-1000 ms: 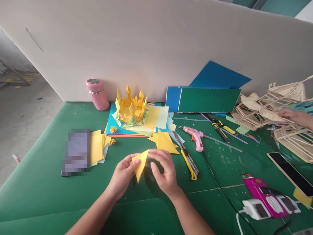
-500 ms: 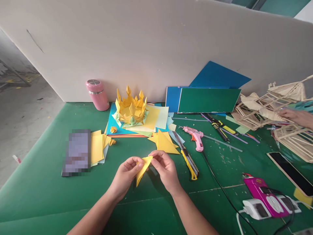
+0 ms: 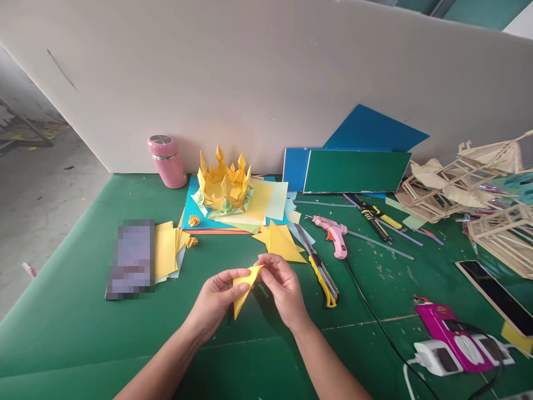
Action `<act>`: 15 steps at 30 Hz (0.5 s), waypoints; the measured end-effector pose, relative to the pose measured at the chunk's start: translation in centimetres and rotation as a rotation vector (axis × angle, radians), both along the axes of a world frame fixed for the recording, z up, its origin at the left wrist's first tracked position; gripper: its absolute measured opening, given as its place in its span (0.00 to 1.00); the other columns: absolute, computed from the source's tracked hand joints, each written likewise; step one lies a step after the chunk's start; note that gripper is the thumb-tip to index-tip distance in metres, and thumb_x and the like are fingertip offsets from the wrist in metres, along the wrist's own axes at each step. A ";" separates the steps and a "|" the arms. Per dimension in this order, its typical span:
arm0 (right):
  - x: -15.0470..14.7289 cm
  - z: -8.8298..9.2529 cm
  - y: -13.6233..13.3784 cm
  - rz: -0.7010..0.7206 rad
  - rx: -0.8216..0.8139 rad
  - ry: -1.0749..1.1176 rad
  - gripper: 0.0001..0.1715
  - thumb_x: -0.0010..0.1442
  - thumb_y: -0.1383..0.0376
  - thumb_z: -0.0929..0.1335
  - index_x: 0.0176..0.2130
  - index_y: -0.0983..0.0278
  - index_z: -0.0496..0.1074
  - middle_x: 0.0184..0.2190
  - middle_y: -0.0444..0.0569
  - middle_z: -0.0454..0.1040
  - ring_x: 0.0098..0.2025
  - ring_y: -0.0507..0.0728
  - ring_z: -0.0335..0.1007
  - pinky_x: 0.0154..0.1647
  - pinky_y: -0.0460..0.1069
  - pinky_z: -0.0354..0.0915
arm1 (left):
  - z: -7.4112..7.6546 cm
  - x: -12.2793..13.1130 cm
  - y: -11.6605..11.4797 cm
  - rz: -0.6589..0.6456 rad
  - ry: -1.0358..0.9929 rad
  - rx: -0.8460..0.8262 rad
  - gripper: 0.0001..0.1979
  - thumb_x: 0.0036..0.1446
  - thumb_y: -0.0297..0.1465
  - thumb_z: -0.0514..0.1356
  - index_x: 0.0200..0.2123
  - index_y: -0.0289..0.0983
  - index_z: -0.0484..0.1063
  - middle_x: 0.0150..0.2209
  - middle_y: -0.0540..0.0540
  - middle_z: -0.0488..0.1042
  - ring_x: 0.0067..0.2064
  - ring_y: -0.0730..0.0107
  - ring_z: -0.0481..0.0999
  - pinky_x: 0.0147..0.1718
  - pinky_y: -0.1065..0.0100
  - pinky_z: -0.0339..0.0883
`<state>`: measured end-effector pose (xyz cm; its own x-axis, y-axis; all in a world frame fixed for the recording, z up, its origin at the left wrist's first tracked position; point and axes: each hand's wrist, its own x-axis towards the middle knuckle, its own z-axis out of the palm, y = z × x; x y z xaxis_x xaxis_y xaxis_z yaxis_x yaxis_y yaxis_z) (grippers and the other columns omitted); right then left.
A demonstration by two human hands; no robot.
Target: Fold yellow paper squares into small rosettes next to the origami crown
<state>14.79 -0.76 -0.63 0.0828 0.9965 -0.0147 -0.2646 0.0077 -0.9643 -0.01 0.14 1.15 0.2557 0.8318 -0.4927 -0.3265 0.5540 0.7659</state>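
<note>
A folded piece of yellow paper (image 3: 245, 293), narrow and pointed at its lower end, is held above the green table between my two hands. My left hand (image 3: 219, 293) pinches its left side, thumb in front and fingers behind. At its upper right corner, my right hand (image 3: 282, 286) grips the tip between thumb and fingers. Just beyond lie folded yellow paper triangles (image 3: 283, 244). Farther back stands a yellow folded-paper crown (image 3: 225, 186) with pale green pieces round its base. Two small folded yellow-orange paper pieces, one a paper rose (image 3: 194, 221), sit left of it.
Right of my hands are a yellow utility knife (image 3: 320, 275), a pink glue gun (image 3: 333, 233) with its cord, and a magenta power strip (image 3: 456, 336). A pink flask (image 3: 167, 161), a tablet-like slab (image 3: 131, 258), a phone (image 3: 495, 297) and stick models (image 3: 441, 194) stand or lie around.
My left thumb has shifted on the yellow paper, and more of its face shows. The other person's hand at the far right has left the view.
</note>
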 end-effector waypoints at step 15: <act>0.2 0.1 0.0 -0.051 0.244 -0.415 0.06 0.57 0.69 0.65 0.34 0.60 0.72 0.33 0.48 0.72 0.36 0.56 0.70 0.37 0.49 0.69 | -0.6 0.4 -0.3 0.115 0.553 0.595 0.05 0.45 0.33 0.65 0.27 0.44 0.82 0.31 0.46 0.82 0.34 0.59 0.79 0.36 0.64 0.74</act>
